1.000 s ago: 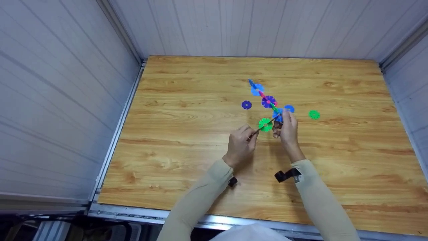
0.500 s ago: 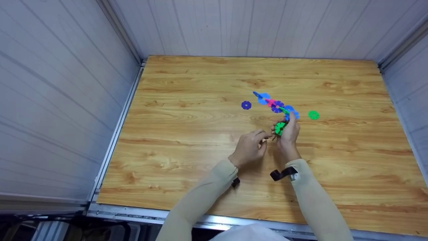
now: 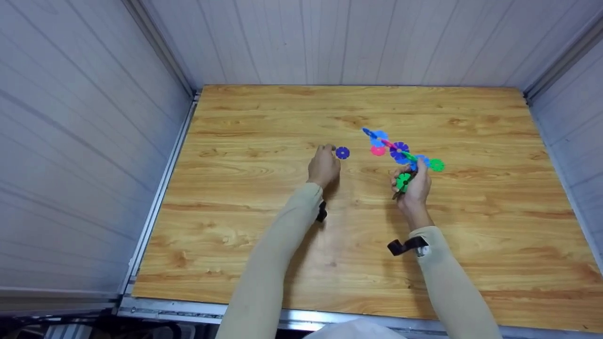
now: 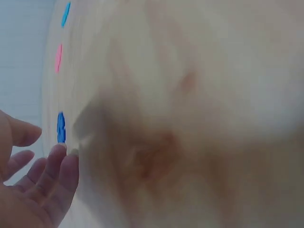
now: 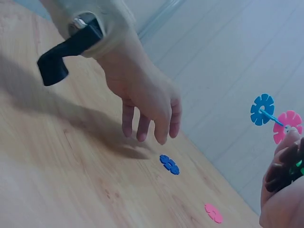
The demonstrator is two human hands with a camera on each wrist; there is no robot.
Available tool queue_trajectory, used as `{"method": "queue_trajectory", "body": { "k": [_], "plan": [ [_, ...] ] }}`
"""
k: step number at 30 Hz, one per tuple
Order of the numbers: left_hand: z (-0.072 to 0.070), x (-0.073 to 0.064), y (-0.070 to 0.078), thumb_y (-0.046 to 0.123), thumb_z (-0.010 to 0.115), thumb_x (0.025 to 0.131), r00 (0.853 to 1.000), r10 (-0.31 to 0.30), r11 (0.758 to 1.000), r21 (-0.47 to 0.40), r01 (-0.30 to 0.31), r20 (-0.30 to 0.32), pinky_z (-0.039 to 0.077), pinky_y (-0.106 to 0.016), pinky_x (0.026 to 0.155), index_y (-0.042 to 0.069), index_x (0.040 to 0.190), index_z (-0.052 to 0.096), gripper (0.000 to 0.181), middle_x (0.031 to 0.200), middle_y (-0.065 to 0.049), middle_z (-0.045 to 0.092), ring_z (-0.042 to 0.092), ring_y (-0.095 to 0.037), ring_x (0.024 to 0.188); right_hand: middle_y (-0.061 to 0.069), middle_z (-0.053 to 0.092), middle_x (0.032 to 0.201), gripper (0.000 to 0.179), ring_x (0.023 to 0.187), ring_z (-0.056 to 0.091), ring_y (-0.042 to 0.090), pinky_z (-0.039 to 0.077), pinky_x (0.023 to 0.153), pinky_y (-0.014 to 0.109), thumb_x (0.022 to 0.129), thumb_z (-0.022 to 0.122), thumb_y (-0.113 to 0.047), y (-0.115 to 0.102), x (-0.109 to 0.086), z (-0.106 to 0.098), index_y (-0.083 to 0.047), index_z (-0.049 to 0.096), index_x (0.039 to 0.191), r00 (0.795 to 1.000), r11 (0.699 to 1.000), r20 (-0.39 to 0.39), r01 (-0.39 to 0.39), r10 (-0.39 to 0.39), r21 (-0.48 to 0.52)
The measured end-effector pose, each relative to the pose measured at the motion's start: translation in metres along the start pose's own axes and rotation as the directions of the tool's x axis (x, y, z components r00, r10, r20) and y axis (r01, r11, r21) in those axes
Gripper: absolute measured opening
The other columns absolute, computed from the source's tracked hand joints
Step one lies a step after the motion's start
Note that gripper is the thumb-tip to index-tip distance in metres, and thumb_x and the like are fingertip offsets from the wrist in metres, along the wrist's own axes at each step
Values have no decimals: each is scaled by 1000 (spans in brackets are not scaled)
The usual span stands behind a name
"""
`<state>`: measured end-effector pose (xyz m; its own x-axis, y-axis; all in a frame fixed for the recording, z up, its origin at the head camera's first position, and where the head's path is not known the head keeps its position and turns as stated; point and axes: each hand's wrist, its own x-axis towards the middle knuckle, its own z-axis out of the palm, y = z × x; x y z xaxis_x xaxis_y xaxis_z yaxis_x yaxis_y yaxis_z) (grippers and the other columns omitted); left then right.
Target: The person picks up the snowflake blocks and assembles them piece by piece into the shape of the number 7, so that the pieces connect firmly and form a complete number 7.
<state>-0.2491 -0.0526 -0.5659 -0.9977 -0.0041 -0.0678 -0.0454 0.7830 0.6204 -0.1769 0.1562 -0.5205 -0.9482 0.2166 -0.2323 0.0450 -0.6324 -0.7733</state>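
Note:
My right hand point(image 3: 414, 188) holds a chain of slotted plastic snowflake discs. A green disc point(image 3: 403, 182) and a dark brown disc point(image 5: 284, 167) lie by its fingers. Beyond them the chain runs up and left through a purple disc point(image 3: 399, 151) to a light blue disc point(image 3: 378, 138) and a blue one at the tip. My left hand point(image 3: 324, 165) holds nothing and hovers just left of a loose dark blue disc point(image 3: 343, 153) lying on the table. The left wrist view has its fingertips close to that disc point(image 4: 61, 127), fingers parted.
A loose pink disc point(image 3: 378, 151) lies under the chain on the wooden table point(image 3: 235, 226). Right of the right hand lies a loose green disc point(image 3: 437, 165). Panelled walls point(image 3: 311, 42) stand at the back and sides.
My left hand has let go of the brown disc and moved left and away from me to the loose dark blue disc. My right hand has shifted slightly right with the chain.

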Motion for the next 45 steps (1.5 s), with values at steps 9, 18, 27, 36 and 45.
{"method": "queue_trajectory", "body": {
  "k": [9,18,27,36,45],
  "plan": [
    [14,21,8,25,55,102,993,-52,994,103,42,105,55,-41,82,18,143,53,42,138,-12,48,63,-25,104,7,57,58,46,40,52,16,38,32,23,107,40,-37,-4,-1,-5,-5,52,75,1000,1000,3,14,-14,-13],
    [13,18,3,27,68,95,992,-19,993,114,4,127,54,-40,80,11,127,57,38,124,-10,50,63,-23,100,8,57,60,44,43,52,18,39,34,24,108,38,-36,-4,1,-2,-4,49,79,999,999,36,29,-28,-18],
    [8,-10,-9,21,70,94,981,81,995,-65,-70,175,51,-40,91,12,126,58,36,121,-11,65,63,-26,111,7,57,57,47,41,52,16,38,33,23,108,38,-36,0,2,7,-7,50,73,999,1000,17,30,-29,-8],
    [5,-57,1,18,58,102,953,205,872,-483,-75,223,52,-28,60,5,113,65,18,99,-9,67,63,-21,78,8,57,57,49,40,51,17,37,33,23,107,38,-37,-4,6,15,-5,50,72,998,998,27,50,-50,33],
    [3,-106,22,15,61,100,930,242,701,-712,28,276,54,-51,57,8,102,69,11,87,-13,73,64,-30,63,8,56,58,46,42,50,18,37,34,25,106,40,-38,-3,6,20,-5,48,74,999,993,-43,9,-4,119]
  ]
}}
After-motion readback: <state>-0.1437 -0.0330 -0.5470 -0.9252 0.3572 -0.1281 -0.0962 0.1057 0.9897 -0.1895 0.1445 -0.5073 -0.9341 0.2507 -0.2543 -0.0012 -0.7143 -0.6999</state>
